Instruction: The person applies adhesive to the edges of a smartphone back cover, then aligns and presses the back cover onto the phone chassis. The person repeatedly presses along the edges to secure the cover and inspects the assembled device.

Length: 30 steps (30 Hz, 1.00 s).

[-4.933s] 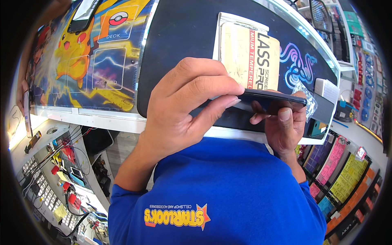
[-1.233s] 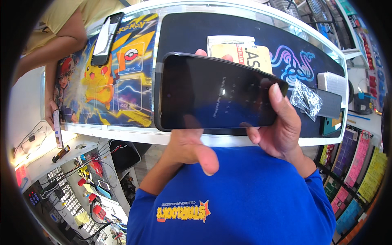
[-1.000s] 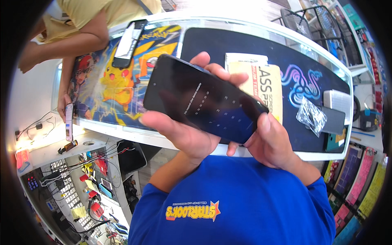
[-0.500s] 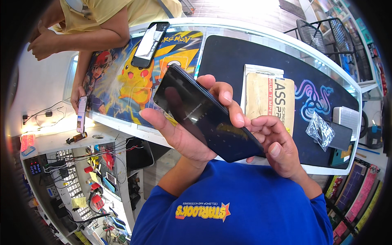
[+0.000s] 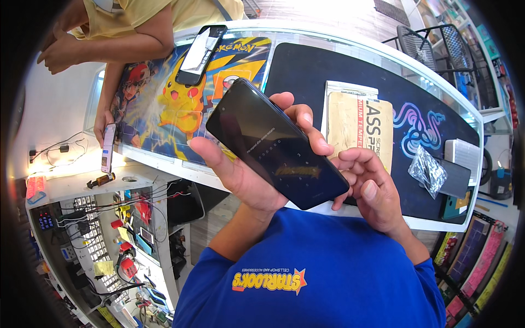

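A black smartphone (image 5: 273,145) lies slantwise across my left hand (image 5: 240,177), its dim screen facing up with a faint keypad and a reflection of my shirt. The left palm is under its near left side, the thumb sticks out beyond the left edge, and the fingers wrap round the right edge from beneath. Close by the phone's lower right corner is my right hand (image 5: 377,191), its fingers loosely bent and the thumb apart from them. Some of its fingertips reach the corner or just under it; whether they bear any weight I cannot tell.
A glass counter carries a cartoon mat (image 5: 183,117) with another phone (image 5: 201,54), and a black mat (image 5: 298,71) with a cardboard envelope (image 5: 358,131) and a crumpled clear wrapper (image 5: 428,172). Across it, a person in yellow holds a phone (image 5: 108,147). A cluttered workbench (image 5: 136,240) stands lower left.
The phone has tilted slightly in my left hand, and its keypad and the shirt's reflection show more clearly. My right hand stays by the lower corner, with its fingers shifted only a little.
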Tool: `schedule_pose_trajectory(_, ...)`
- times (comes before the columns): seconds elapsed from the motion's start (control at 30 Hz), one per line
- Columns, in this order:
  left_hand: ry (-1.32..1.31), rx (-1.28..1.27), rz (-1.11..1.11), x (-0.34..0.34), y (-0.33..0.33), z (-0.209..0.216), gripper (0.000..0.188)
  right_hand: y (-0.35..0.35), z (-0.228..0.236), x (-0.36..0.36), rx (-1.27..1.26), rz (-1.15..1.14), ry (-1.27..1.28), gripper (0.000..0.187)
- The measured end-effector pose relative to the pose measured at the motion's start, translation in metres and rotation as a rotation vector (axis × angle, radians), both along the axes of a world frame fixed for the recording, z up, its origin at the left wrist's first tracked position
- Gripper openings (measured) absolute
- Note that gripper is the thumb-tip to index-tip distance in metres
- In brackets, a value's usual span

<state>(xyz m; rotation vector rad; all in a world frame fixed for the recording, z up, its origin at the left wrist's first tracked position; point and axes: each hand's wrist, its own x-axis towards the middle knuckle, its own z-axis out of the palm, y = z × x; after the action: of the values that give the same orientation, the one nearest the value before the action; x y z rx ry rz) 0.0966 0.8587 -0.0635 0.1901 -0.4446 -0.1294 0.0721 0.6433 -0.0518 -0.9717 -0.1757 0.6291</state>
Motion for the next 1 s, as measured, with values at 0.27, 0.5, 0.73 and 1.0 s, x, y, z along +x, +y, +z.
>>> schedule_pose_trajectory(0.27, 0.113, -0.034, 0.060, -0.003, -0.008, 0.004, 0.120, -0.001, 0.002, 0.000, -0.028, -0.007, 0.000, 0.065)
schedule_pose_trajectory(0.5, 0.057, -0.056, 0.003, 0.000, -0.008, 0.003, 0.111, -0.001, 0.001, 0.000, -0.021, 0.002, 0.002, 0.059)
schedule_pose_trajectory(0.73, 0.105, 0.244, 0.135, -0.007, -0.009, -0.008, 0.070, 0.008, 0.021, 0.006, -0.226, 0.108, -0.190, 0.044)
schedule_pose_trajectory(1.0, 0.074, 0.296, 0.214, 0.001, -0.001, -0.019, 0.060, 0.016, 0.040, 0.017, -0.619, -0.067, -0.809, 0.033)
